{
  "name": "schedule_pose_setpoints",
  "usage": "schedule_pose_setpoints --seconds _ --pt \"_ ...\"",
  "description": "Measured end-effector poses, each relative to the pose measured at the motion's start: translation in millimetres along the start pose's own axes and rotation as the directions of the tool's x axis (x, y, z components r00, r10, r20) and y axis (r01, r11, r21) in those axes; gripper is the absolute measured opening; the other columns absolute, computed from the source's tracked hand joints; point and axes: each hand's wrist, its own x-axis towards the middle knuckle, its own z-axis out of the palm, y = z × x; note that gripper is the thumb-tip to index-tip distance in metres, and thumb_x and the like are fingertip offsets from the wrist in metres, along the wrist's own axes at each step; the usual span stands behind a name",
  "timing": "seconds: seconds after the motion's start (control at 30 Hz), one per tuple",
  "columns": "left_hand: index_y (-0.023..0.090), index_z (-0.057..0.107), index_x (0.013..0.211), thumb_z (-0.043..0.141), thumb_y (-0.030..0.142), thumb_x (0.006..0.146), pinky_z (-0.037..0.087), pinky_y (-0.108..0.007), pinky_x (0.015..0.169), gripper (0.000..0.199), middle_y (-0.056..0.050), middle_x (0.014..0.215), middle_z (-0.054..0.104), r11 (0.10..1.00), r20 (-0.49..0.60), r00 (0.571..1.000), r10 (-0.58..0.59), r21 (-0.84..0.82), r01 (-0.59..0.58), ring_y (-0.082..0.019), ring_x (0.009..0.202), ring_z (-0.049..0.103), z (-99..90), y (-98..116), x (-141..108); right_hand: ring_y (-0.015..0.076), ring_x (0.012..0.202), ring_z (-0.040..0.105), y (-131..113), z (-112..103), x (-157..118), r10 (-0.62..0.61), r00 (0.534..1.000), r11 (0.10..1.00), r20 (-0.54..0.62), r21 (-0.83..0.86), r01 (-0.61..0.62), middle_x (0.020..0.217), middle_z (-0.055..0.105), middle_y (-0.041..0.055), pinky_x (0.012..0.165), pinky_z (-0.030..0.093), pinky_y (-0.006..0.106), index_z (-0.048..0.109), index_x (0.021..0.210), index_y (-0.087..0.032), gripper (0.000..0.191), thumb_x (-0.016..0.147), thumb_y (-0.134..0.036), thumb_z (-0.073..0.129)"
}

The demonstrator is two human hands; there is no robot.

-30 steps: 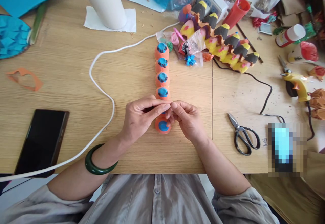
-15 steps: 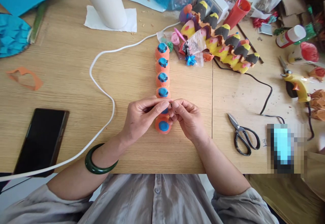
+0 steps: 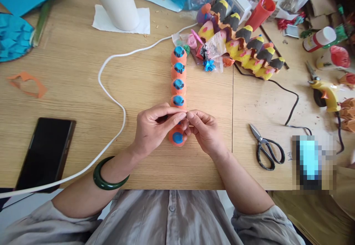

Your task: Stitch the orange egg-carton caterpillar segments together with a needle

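Observation:
An orange strip of egg-carton cups (image 3: 178,56) lies lengthwise in front of me, its cups topped with blue discs. Dark curled bits sit on the farther discs, while the nearest disc (image 3: 177,137) is plain blue. Over the nearer part of the strip, my left hand (image 3: 155,124) and my right hand (image 3: 203,128) meet fingertip to fingertip. Both are closed in a pinch, thumb against forefinger. Whatever they pinch is too small and too covered to name. The hands hide one cup between them.
Black-handled scissors (image 3: 266,147) lie to the right, a phone (image 3: 46,154) to the left. A white cable (image 3: 111,98) winds across the table. Painted egg-carton pieces (image 3: 246,45) and clay packets (image 3: 215,47) are at the back. A yellow glue gun (image 3: 327,95) lies far right, near a person's clothing (image 3: 313,211).
My fingertips have drawn closer together, and the dark bit that showed between them is now hidden. The near end of the strip has shifted very slightly left.

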Motion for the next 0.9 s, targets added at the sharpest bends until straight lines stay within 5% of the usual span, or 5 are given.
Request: schedule_pose_setpoints --seconds 0.17,0.33,0.67,0.9 --pt "0.029 0.087 0.102 0.073 0.034 0.097 0.048 -0.026 0.064 0.015 0.001 0.070 0.068 0.995 -0.068 0.993 -0.101 -0.001 0.101 -0.012 0.066 0.060 -1.9 1.0 -0.3 0.0069 0.053 0.057 -2.4 -0.1 -0.5 -0.070 0.990 0.997 -0.125 0.008 0.072 0.069 0.067 -0.0053 0.051 0.054 0.021 0.073 0.080 -0.021 0.028 0.081 -0.045 0.088" --pt "0.028 0.087 0.096 0.073 0.040 0.095 0.033 -0.027 0.051 0.019 0.004 0.057 0.044 0.975 -0.133 0.969 -0.207 -0.106 0.194 -0.010 0.052 0.036 -3.3 -3.4 3.7 0.0071 0.050 0.053 -4.0 -0.4 1.0 -0.066 0.986 0.998 -0.155 -0.016 0.064 0.062 0.062 -0.0049 0.048 0.052 0.022 0.072 0.075 -0.021 0.037 0.084 -0.055 0.082" --pt "0.029 0.085 0.103 0.075 0.038 0.093 0.025 -0.028 0.048 0.017 0.006 0.055 0.036 0.968 -0.232 0.950 -0.210 -0.186 0.169 -0.010 0.051 0.030 -5.6 -24.6 13.4 0.0057 0.047 0.048 -0.8 -5.0 6.6 -0.151 0.972 0.987 -0.183 -0.078 0.139 0.057 0.056 -0.0073 0.047 0.049 0.021 0.072 0.076 -0.021 0.034 0.080 -0.051 0.087" --pt "0.033 0.073 0.118 0.069 0.045 0.094 0.019 -0.029 0.043 0.027 0.008 0.058 0.021 0.887 -0.126 0.939 -0.320 -0.388 0.250 -0.012 0.048 0.017 -9.4 -22.6 23.9 0.0063 0.045 0.044 -0.4 -8.9 12.2 -0.170 0.967 0.980 -0.192 -0.134 0.146 0.054 0.053 -0.0080 0.045 0.048 0.022 0.070 0.074 -0.022 0.040 0.076 -0.057 0.088"
